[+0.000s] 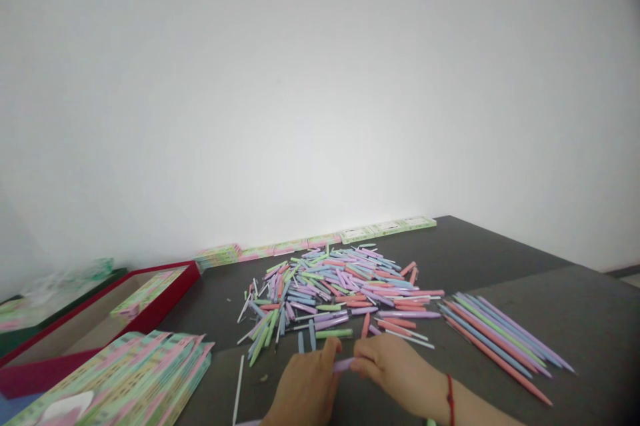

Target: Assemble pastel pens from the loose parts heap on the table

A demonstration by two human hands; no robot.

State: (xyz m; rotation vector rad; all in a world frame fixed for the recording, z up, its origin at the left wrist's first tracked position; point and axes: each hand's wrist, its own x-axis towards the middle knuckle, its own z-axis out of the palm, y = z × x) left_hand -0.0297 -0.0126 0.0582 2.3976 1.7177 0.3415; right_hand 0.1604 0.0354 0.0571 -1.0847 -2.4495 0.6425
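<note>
My left hand point(307, 383) and my right hand point(393, 369) meet at the near side of the table. Between them is a purple pen barrel point(344, 365), one end in each hand's closed fingers. Just beyond my fingers spreads a large heap of pen parts point(330, 279) in purple, blue, green and coral. To the right lies a row of long, pointed pens point(505, 336) in the same colours, side by side. A thin white refill point(239, 389) lies left of my left hand. My fingers hide part of the barrel.
Printed flat packs point(145, 373) are fanned out at the near left. Behind them stands a red box point(165, 306) with a printed pack inside, beside a dark green tray with clear plastic point(70, 283). Printed boxes point(390, 229) line the wall along the dark table's point(575, 306) back edge.
</note>
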